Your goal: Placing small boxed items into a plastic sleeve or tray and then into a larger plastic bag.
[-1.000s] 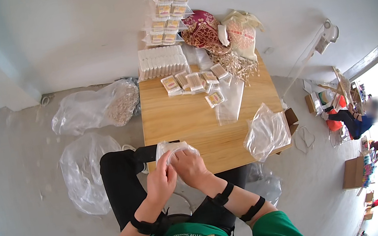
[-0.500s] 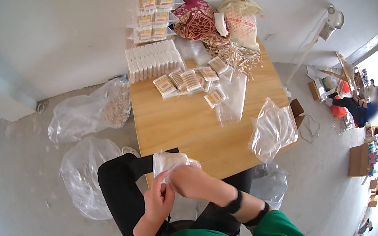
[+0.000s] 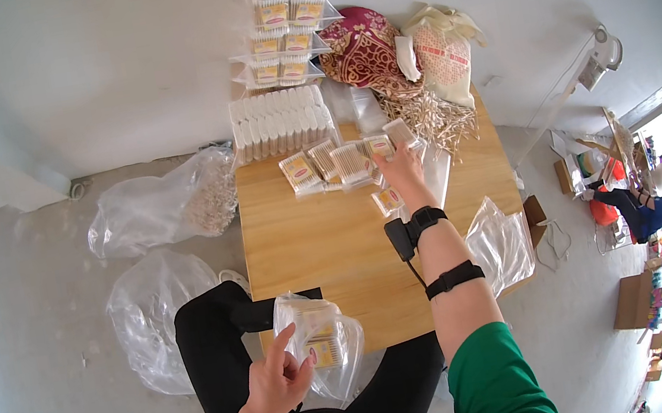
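Observation:
My left hand (image 3: 278, 386) holds a clear plastic bag (image 3: 319, 344) with packs of cotton swabs inside, over my lap at the near edge of the wooden table (image 3: 311, 245). My right hand (image 3: 401, 170) is stretched out across the table and rests on a small pack of cotton swabs (image 3: 381, 146) in a row of such packs (image 3: 324, 165). Whether its fingers have closed on the pack I cannot tell. Behind the row lies a white block of bundled swabs (image 3: 280, 121).
Stacked swab boxes (image 3: 285, 13) stand at the table's far end, beside a red patterned bag (image 3: 361, 48) and a cream cloth bag (image 3: 441, 52). Loose sticks (image 3: 435, 119) and an empty clear bag (image 3: 499, 244) lie right. Two big plastic bags (image 3: 164, 204) sit on the floor left. A person (image 3: 645, 198) crouches far right.
My right hand has left the bag and reached forward to the row of packs on the table. My left hand alone keeps the bag now.

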A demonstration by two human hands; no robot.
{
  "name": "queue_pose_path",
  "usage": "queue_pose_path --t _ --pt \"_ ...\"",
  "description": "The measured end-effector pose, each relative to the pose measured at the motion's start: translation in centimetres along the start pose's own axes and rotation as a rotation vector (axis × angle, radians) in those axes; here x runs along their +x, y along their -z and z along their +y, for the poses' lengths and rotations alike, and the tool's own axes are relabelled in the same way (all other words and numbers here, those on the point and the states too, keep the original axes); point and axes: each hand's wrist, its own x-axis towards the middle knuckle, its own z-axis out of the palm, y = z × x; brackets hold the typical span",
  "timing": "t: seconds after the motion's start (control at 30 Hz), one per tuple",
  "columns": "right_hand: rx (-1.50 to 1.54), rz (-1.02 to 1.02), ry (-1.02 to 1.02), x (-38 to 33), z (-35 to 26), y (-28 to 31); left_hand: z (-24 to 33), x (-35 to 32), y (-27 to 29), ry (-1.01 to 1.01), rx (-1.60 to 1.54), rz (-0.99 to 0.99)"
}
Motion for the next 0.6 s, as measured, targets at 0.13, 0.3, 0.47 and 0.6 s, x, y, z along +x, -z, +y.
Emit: queue_pose_path --t 0.13,0.3,0.47,0.6 --pt "0.043 0.086 0.091 -0.7 -0.1 -0.1 -0.4 -0.3 -0.1 0.007 -0.017 0.009" --pt "0.612 0.035 -0.005 -4.7 0.0 3.5 0.1 -0.5 -0.2 0.107 0.002 0.015" --pt "1.024 -0.357 0.333 -17.8 0.1 10.3 0.9 -0.6 -0.2 0.125 0.012 0.049" --pt "0.492 -0.572 0.596 -27.6 -1.5 11.0 0.4 -0.7 -0.8 0.096 -0.012 0.101"
